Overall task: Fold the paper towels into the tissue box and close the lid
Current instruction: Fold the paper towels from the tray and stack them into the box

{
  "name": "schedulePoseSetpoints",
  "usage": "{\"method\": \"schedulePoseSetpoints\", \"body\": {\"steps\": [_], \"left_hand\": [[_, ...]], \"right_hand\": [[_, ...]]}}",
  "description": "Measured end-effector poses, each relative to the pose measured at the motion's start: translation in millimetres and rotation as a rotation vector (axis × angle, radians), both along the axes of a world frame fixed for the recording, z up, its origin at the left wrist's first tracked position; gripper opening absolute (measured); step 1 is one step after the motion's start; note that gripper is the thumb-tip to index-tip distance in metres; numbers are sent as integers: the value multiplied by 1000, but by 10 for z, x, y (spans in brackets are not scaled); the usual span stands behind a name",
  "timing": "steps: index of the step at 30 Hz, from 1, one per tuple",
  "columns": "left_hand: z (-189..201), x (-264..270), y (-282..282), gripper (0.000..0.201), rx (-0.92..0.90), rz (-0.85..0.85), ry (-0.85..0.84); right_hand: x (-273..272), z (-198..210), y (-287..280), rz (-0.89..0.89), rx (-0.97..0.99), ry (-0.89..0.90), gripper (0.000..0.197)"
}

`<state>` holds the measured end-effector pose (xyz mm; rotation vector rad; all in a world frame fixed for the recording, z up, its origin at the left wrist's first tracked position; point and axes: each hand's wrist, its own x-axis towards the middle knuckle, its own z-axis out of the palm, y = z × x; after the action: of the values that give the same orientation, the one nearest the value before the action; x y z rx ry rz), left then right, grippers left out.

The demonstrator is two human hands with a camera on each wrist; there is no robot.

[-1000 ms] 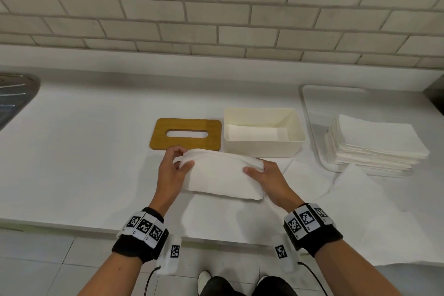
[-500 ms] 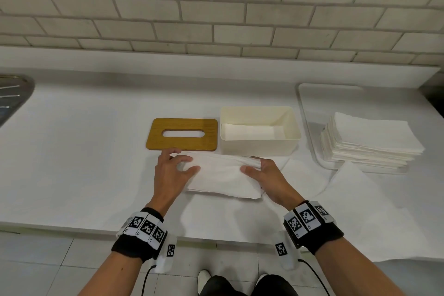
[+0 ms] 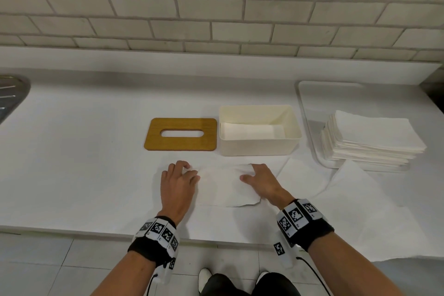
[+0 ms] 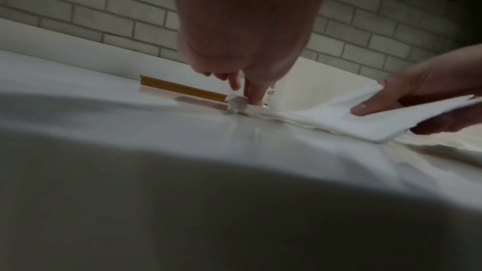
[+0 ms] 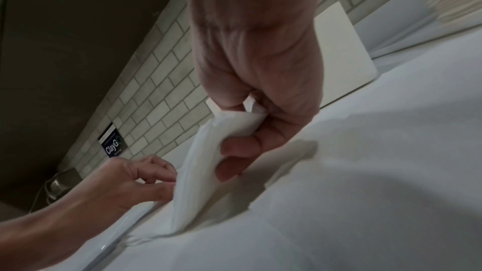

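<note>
From the head we see both hands on the towel (image 3: 225, 185) before the box (image 3: 258, 149); wrist views alone show left hand (image 4: 245, 81) and right hand (image 5: 250, 131) pinching its ends.

White countertop (image 3: 72, 163) below a pale brick-tiled wall (image 3: 216, 7), metal sink edge (image 3: 12, 96) at far left, white tray (image 3: 310, 113) at right, tiled floor (image 3: 48, 267) below

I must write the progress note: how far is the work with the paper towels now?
Done: some towel lies in the open tissue box. In hand: both hands pinch a half-folded towel at its ends. Left: the stack, and the wooden lid beside the box.
</note>
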<state>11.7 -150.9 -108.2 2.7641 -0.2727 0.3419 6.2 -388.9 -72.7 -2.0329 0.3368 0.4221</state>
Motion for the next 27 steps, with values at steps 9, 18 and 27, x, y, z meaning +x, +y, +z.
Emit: {"method": "schedulePoseSetpoints", "body": {"steps": [9, 18, 27], "left_hand": [[-92, -5, 17, 16, -111, 3, -9], [-52, 3, -58, 20, -126, 54, 107], [15, 35, -70, 12, -86, 74, 81]], "right_hand": [[29, 6, 7, -12, -28, 18, 37], [44, -41, -6, -16, -28, 44, 42], [41, -28, -13, 34, -53, 19, 38]]}}
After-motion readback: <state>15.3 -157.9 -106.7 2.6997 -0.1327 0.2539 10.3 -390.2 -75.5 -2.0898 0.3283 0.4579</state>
